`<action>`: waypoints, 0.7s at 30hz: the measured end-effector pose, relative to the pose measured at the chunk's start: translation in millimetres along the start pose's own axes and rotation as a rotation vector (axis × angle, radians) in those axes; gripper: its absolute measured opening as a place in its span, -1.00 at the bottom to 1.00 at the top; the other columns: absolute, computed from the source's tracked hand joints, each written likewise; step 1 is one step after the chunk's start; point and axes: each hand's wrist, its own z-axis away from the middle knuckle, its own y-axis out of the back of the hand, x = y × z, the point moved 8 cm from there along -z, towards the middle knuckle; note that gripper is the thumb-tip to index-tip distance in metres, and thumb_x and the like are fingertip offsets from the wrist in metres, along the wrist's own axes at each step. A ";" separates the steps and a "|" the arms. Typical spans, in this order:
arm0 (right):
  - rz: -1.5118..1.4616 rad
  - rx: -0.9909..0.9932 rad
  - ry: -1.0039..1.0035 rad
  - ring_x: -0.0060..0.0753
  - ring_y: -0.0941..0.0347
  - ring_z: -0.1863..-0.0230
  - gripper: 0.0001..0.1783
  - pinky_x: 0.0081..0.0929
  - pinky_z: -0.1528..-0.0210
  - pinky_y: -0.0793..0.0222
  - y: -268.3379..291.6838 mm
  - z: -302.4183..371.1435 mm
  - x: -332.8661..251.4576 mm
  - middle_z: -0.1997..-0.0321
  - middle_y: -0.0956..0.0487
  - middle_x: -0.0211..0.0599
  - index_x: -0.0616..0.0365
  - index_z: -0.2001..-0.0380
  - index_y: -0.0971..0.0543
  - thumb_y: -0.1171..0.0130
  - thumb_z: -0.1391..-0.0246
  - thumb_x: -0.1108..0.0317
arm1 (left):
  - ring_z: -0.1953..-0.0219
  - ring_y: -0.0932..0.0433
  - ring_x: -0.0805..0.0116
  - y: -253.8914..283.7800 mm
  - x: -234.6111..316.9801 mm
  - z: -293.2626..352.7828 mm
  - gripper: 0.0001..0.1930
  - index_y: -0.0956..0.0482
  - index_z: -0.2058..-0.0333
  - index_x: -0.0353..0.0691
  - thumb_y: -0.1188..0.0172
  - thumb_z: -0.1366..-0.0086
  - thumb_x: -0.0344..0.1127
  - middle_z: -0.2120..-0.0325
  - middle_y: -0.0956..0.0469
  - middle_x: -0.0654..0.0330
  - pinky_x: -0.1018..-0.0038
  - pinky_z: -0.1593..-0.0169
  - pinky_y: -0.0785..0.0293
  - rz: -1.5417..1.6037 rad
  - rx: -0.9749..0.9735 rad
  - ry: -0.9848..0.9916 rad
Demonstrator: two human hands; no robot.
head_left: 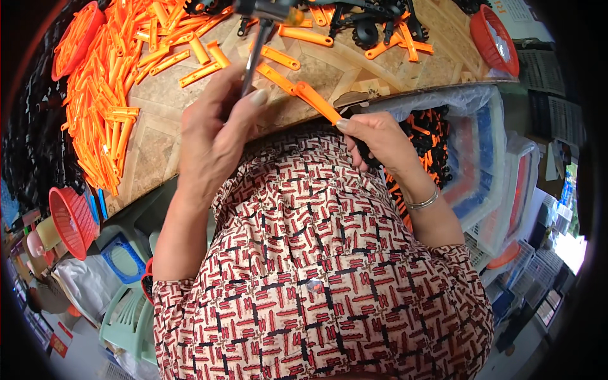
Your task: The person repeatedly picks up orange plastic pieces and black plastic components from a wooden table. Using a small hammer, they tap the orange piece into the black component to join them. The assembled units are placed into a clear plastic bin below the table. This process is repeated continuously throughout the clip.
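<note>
My left hand (215, 130) is closed around the handle of a hammer (251, 60), whose head is raised over the table near the top of the view. In my right hand (383, 139), thumb and fingers pinch the near end of an orange plastic handle piece (320, 102). Its far end rests at the table's edge, meeting another flat orange strip (275, 77); whether the two are joined I cannot tell. Further loose orange pieces (282, 57) lie just beyond the hammer.
A large heap of orange pieces (107, 95) covers the table's left side. Black plastic parts (366, 31) lie at the far side. Red baskets stand at the table's right corner (497, 44) and lower left (71, 218). A plastic-lined bin (472, 152) of black and orange parts sits below the right edge.
</note>
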 end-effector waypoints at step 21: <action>-0.031 0.003 0.087 -0.56 -0.46 0.75 -0.49 -0.60 0.72 -0.35 -18.5 -11.6 -4.6 0.72 -0.52 -0.33 0.23 0.60 -0.54 -0.19 -0.31 0.05 | 0.61 -0.42 0.24 5.7 36.7 52.8 -0.39 -0.53 -0.22 -0.06 -0.35 -0.16 -0.52 0.58 -0.41 0.12 0.32 0.49 -0.37 -0.782 -0.006 -0.562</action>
